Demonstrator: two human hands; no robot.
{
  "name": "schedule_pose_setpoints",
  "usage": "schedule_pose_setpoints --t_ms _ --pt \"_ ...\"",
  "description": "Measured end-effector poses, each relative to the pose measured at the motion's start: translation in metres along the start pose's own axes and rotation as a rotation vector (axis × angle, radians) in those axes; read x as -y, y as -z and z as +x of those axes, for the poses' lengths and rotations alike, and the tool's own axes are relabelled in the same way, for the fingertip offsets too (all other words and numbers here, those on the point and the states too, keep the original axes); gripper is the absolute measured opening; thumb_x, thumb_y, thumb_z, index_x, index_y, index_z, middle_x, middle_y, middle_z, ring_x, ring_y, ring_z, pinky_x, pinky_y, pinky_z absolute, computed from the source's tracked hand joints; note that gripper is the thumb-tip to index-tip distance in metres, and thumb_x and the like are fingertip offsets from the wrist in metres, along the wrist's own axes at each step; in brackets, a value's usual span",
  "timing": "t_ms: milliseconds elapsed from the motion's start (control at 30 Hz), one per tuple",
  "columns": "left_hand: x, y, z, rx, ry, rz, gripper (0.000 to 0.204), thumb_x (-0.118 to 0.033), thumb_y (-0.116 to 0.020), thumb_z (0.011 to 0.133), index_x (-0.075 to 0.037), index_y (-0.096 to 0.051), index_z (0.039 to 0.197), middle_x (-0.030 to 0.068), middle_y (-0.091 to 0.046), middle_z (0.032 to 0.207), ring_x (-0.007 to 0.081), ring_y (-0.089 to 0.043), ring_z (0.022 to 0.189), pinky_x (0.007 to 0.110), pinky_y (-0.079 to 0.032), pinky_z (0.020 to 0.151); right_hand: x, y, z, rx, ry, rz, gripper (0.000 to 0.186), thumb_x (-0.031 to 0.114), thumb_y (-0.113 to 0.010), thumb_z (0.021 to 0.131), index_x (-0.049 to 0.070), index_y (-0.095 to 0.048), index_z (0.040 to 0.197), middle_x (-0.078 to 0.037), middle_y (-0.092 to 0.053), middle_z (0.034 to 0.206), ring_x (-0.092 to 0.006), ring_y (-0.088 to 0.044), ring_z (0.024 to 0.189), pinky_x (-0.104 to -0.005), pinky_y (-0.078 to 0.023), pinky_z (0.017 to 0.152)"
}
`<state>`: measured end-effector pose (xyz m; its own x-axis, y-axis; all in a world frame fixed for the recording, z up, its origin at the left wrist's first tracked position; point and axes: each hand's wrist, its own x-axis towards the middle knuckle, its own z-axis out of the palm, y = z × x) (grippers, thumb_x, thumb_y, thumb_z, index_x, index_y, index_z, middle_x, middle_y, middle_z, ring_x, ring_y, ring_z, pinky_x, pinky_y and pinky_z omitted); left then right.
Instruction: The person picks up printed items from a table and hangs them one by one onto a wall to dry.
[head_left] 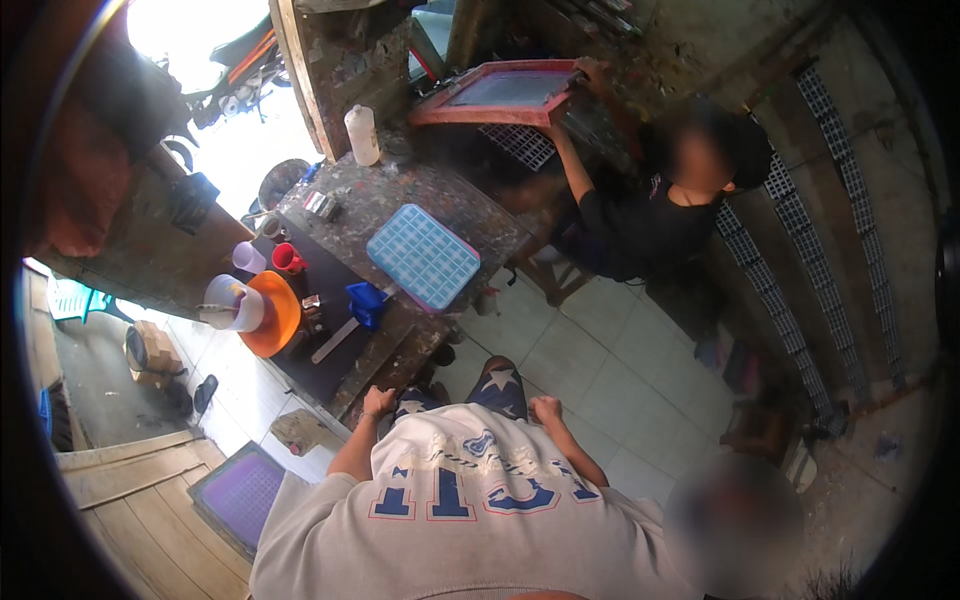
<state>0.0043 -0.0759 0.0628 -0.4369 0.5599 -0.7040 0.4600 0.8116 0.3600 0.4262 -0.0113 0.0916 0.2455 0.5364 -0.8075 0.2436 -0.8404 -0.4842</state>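
Observation:
My left hand (379,402) is curled into a fist beside my star-patterned shorts (500,385), near the corner of the worktable (455,205). On the other side of the shorts, my right hand (546,408) is closed too, over the tiled floor. Nothing shows in either hand. On the table, a blue-and-white checked tray (424,257) lies flat. Closer to my left hand are a blue plastic tool (368,305) and a flat pale stick (335,341).
A white tub (232,305), orange dish (272,318), red cup (289,258), lilac cup (249,257) and bottle (362,136) stand on the table. Ahead right, a co-worker (655,225) holds a red-framed screen (510,92). Grid racks (780,300) line the right; a purple screen (240,495) leans lower left.

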Motion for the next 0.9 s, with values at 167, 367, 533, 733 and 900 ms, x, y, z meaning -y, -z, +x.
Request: schedule_pose_setpoints --t_ms 167,367,533,733,900 --pt "-0.002 0.000 0.007 0.052 0.007 -0.023 0.066 -0.041 -0.063 0.073 0.008 -0.047 0.115 0.0288 -0.053 0.114 0.0376 -0.051 0.109 0.039 -0.043 0.090 0.001 -0.003 -0.002 -0.050 0.030 -0.122 0.018 0.015 -0.060 0.075 0.001 -0.063 0.087 -0.008 -0.064 0.077 -0.0172 -0.063 0.062 -0.0287 -0.052 0.052" --pt "-0.009 -0.004 0.015 0.092 0.026 0.043 0.068 -0.042 -0.064 0.073 0.007 -0.047 0.117 0.0284 -0.053 0.115 0.0385 -0.050 0.110 0.039 -0.042 0.091 0.005 0.002 0.007 -0.020 0.013 -0.083 0.016 0.015 -0.060 0.075 0.001 -0.062 0.082 -0.008 -0.064 0.075 -0.0166 -0.063 0.062 -0.0280 -0.052 0.051" --pt "-0.009 -0.009 0.019 0.070 0.056 -0.011 0.072 -0.048 -0.063 0.071 0.006 -0.047 0.117 0.0278 -0.053 0.115 0.0392 -0.051 0.109 0.039 -0.042 0.092 0.011 0.003 0.025 0.032 0.046 -0.084 0.015 0.014 -0.058 0.078 0.000 -0.060 0.074 -0.009 -0.059 0.064 -0.0158 -0.056 0.049 -0.0272 -0.045 0.039" --pt "-0.008 -0.010 0.027 0.040 0.070 -0.061 0.069 -0.050 -0.061 0.071 0.005 -0.054 0.112 0.0284 -0.053 0.115 0.0391 -0.049 0.111 0.040 -0.039 0.094 0.051 0.004 0.036 0.050 0.026 -0.133 0.013 0.015 -0.056 0.080 0.002 -0.060 0.080 -0.006 -0.060 0.065 -0.0126 -0.055 0.050 -0.0248 -0.046 0.043" --pt "0.002 -0.023 -0.003 -0.119 0.201 -0.359 0.054 -0.043 -0.057 0.076 0.004 -0.061 0.103 0.0245 -0.059 0.106 0.0347 -0.054 0.105 0.038 -0.041 0.090 0.089 0.009 0.063 0.214 0.023 -0.179 0.011 0.013 -0.055 0.081 0.003 -0.059 0.078 -0.006 -0.060 0.065 -0.0119 -0.054 0.049 -0.0249 -0.045 0.041"
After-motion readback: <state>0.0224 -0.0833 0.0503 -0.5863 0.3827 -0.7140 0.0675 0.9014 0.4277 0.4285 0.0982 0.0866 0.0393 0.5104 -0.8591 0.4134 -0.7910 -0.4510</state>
